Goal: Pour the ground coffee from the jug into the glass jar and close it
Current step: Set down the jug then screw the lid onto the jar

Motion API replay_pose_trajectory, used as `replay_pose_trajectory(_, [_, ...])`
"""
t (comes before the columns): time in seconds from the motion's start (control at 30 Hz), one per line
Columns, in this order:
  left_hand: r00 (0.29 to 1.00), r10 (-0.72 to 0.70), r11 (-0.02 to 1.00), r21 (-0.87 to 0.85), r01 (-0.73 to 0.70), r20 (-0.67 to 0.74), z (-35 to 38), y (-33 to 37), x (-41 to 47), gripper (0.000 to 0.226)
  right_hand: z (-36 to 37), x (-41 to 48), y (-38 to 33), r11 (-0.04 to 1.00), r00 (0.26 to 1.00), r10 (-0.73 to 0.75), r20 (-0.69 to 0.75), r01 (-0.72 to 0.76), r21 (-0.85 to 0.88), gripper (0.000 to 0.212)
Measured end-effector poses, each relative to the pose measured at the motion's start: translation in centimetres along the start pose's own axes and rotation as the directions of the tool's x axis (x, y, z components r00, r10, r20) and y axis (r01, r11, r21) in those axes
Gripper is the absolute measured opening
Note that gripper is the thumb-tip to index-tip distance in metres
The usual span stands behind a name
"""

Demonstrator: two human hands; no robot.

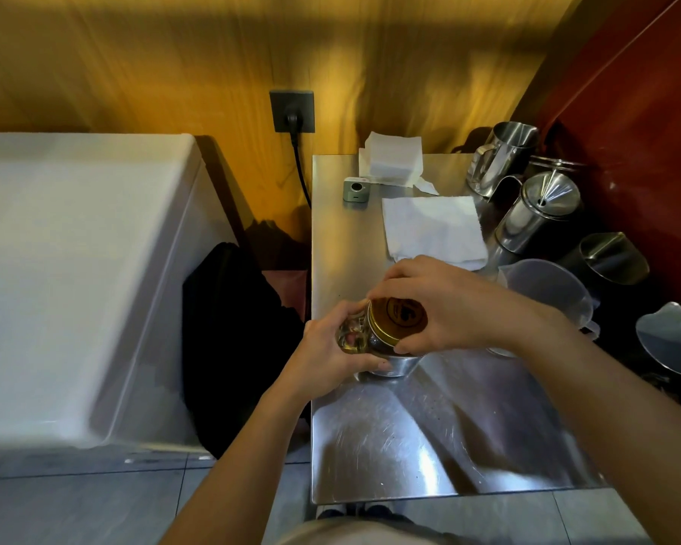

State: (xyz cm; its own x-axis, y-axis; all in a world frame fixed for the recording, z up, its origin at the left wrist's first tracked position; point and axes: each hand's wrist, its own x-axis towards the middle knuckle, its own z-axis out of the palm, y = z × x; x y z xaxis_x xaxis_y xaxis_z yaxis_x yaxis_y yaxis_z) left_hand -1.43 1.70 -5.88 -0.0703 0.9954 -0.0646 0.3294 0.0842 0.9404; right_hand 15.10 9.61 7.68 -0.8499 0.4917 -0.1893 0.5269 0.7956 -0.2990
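Observation:
I hold the glass jar (352,337) tilted on its side above the steel table (409,446). My left hand (327,352) grips the jar's glass body from the left. My right hand (441,308) wraps around the gold lid (400,320) on the jar's mouth, fingers on the lid's rim. The lid's top shows a dark logo. Just beneath the jar, a small steel jug (394,365) stands on the table, mostly hidden by my hands. I cannot see the coffee inside the jar.
A folded white cloth (433,226) and a napkin stack (394,157) lie behind my hands, next to a small green device (355,194). Steel pitchers (500,159), a lidded steel pot (535,214), a clear plastic jug (547,293) line the right edge. A white appliance (75,289) stands left.

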Motion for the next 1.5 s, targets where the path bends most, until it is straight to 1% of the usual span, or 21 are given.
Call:
replay_pose_trajectory(0.07, [1.000,0.000,1.000,-0.015,0.001,0.006,0.0,0.1,-0.1,0.074,0.6,-0.1,-0.3,0.998,0.999,0.022,-0.026,-0.023,-0.063,0.063])
replay_pose_trajectory(0.17, [0.998,0.002,0.997,-0.077,0.002,0.059,-0.3,0.5,0.1,0.070,0.9,-0.4,-0.1,0.998,0.999,0.037,-0.021,-0.038,-0.056,0.067])
replay_pose_trajectory(0.33, [0.993,-0.007,0.998,-0.066,0.015,0.117,-0.7,0.9,0.5,0.074,0.3,-0.4,1.2,1.000,0.995,0.012,0.096,-0.013,0.007,0.077])
replay_pose_trajectory(0.6, [0.997,0.028,0.998,-0.062,-0.024,0.067,-0.1,0.6,0.0,0.070,2.0,-1.0,1.3,0.998,0.996,0.049,-0.079,-0.046,0.036,0.076])
replay_pose_trajectory(0.73, [0.998,0.027,0.995,-0.095,-0.021,0.061,0.0,1.1,-0.5,0.067,2.6,-1.2,1.1,0.994,0.989,0.097,-0.110,-0.090,0.061,0.075])
replay_pose_trajectory(0.8, [0.999,0.029,0.992,-0.124,-0.026,0.026,0.3,1.2,-0.8,0.066,2.7,-1.2,1.1,0.991,0.989,0.098,-0.114,-0.087,0.101,0.075])
replay_pose_trajectory(0.9, [0.998,0.017,0.981,-0.191,-0.030,-0.066,0.7,1.0,-1.6,0.066,3.8,-1.9,0.9,0.968,0.983,0.100,-0.154,-0.061,0.242,0.082])
replay_pose_trajectory(0.97, [0.992,-0.011,0.977,-0.214,-0.017,-0.127,0.5,0.9,-1.9,0.070,5.0,-2.6,0.8,0.905,0.966,0.179,-0.185,-0.088,0.417,0.085])
replay_pose_trajectory(1.0, [0.990,-0.025,0.974,-0.227,-0.008,-0.142,0.3,0.9,-1.9,0.073,5.6,-3.0,0.8,0.834,0.946,0.250,-0.206,-0.102,0.542,0.081])
replay_pose_trajectory(1.03, [0.988,-0.034,0.971,-0.241,-0.002,-0.148,0.0,1.0,-1.9,0.075,6.1,-3.3,0.9,0.726,0.913,0.338,-0.230,-0.098,0.680,0.076])
replay_pose_trajectory(1.07, [0.987,-0.043,0.969,-0.246,0.004,-0.153,-0.3,1.2,-1.7,0.075,6.7,-3.5,1.1,0.599,0.865,0.436,-0.248,-0.072,0.798,0.073])
replay_pose_trajectory(1.13, [0.985,-0.059,0.968,-0.249,0.017,-0.163,-0.8,1.8,-1.5,0.071,8.0,-3.6,1.2,0.382,0.739,0.611,-0.284,0.039,0.923,0.071])
replay_pose_trajectory(1.17, [0.985,-0.063,0.965,-0.262,0.018,-0.163,-0.9,2.0,-1.3,0.068,8.6,-3.2,0.8,0.312,0.680,0.669,-0.300,0.109,0.944,0.070])
replay_pose_trajectory(1.2, [0.985,-0.064,0.962,-0.272,0.018,-0.160,-0.8,2.3,-1.2,0.067,9.3,-2.8,0.3,0.269,0.644,0.699,-0.311,0.166,0.949,0.066])
replay_pose_trajectory(1.23, [0.985,-0.068,0.962,-0.272,0.024,-0.156,-0.7,2.5,-1.1,0.067,9.9,-2.4,-0.3,0.246,0.650,0.691,-0.315,0.199,0.949,0.059])
replay_pose_trajectory(1.3, [0.987,-0.072,0.964,-0.263,0.031,-0.147,-0.3,3.1,-1.1,0.069,11.0,-1.7,-1.6,0.214,0.757,0.590,-0.280,0.188,0.959,0.050])
replay_pose_trajectory(1.33, [0.987,-0.071,0.964,-0.263,0.030,-0.146,-0.3,3.2,-1.1,0.070,11.2,-1.6,-1.9,0.207,0.798,0.545,-0.258,0.170,0.963,0.055])
replay_pose_trajectory(1.37, [0.987,-0.073,0.965,-0.261,0.034,-0.143,-0.3,3.3,-1.2,0.070,11.3,-1.5,-2.0,0.202,0.809,0.535,-0.242,0.156,0.967,0.065])
replay_pose_trajectory(1.43, [0.986,-0.089,0.963,-0.264,0.050,-0.140,-0.6,3.6,-1.3,0.070,11.0,-1.8,-1.8,0.193,0.784,0.576,-0.232,0.145,0.970,0.082])
replay_pose_trajectory(1.47, [0.986,-0.088,0.962,-0.269,0.047,-0.141,-0.8,3.8,-1.4,0.068,10.8,-1.9,-1.7,0.210,0.801,0.547,-0.244,0.150,0.966,0.084])
replay_pose_trajectory(1.5, [0.987,-0.080,0.961,-0.273,0.038,-0.142,-1.1,4.1,-1.4,0.066,10.6,-1.8,-1.6,0.240,0.846,0.468,-0.256,0.157,0.958,0.084])
